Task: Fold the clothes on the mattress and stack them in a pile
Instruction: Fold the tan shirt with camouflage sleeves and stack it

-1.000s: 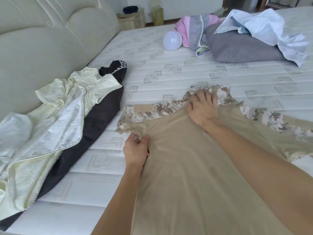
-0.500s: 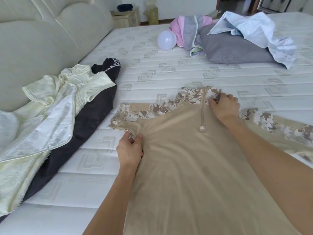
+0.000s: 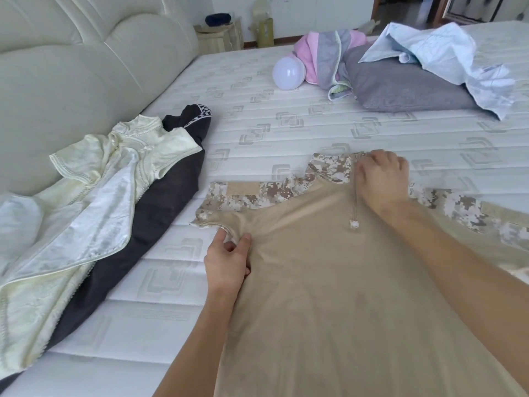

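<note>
A quilted white mattress (image 3: 286, 121) against a padded headboard (image 3: 71, 67) holds the tan shirt (image 3: 329, 282) (spread flat, nearest). Left hand (image 3: 227, 263) pinches its sleeve; right hand (image 3: 382, 177) grips its collar. Two garments lie left.

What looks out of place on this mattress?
A white light bulb lies loose on the mattress, against the pink and grey garment: odd among clothes. Nothing looks damaged or spilled.
</note>
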